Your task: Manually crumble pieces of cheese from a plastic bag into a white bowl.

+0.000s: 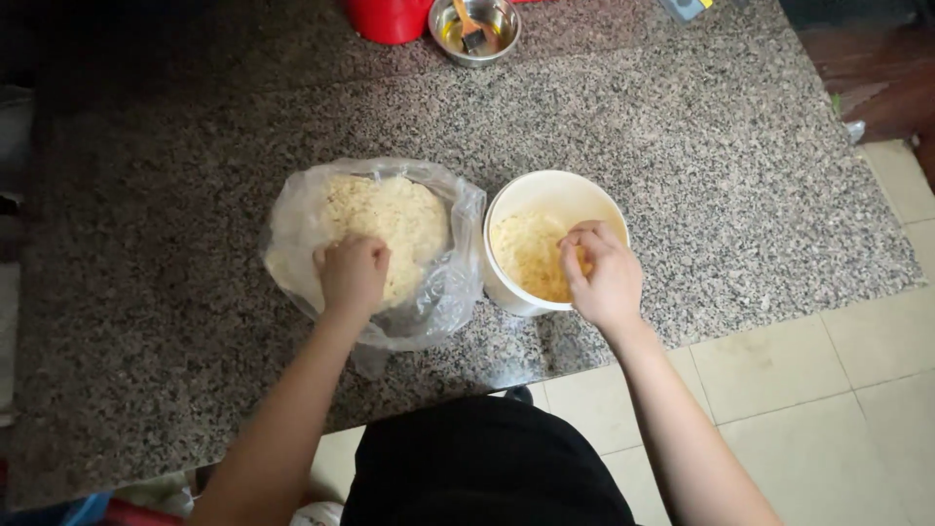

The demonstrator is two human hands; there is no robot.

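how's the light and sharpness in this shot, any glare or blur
Head view: soft, even light; mild glare on the clear bag and the steel bowl; the left edge falls dark; the left hand and right hand look slightly soft; the counter grain stays fairly crisp.

steel bowl (474, 29) with brush | red container (390, 18) | granite counter (701, 175) | tiled floor (828, 409)

Bare granite counter (730, 185) lies open right of the tub (506, 282); bag (292, 224) crowds its left.
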